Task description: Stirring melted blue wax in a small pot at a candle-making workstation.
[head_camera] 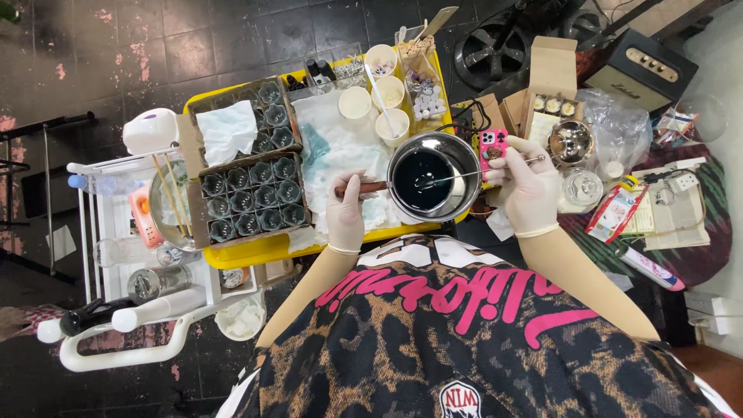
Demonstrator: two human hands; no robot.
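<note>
the left hand (346, 210), in a pale glove, has its fingers curled tight around the brown wooden handle (362, 188) of a small round steel pot (433, 176), which sits just off the near edge of the yellow tray (248, 251), toward its right corner. the pot holds a dark, almost black glossy liquid (422, 179). the right hand (529, 188), also gloved, pinches a thin metal stirring rod (472, 173) between thumb and fingers; the rod runs across the pot's rim and its tip dips into the dark liquid. just behind the right hand's fingers a pink phone case (492, 146) stands beside the pot.

on the tray, toward its left edge, a brown cardboard box of small clear glass jars (251, 200) lies with the jars in rows; a second such box (259, 116) behind it, toward the far left corner, has a crumpled white tissue (227, 129) over part of it. a white stained cloth (337, 147) covers the middle of the tray. at the far right corner stand several white paper cups (379, 89), one with a stick in it.

to the right of the tray sit an open cardboard box (551, 85), a shiny round metal bowl (570, 142), a clear plastic bag (619, 128) and loose papers (673, 213). to the left stands a white wire cart (116, 232) with bottles on it.
</note>
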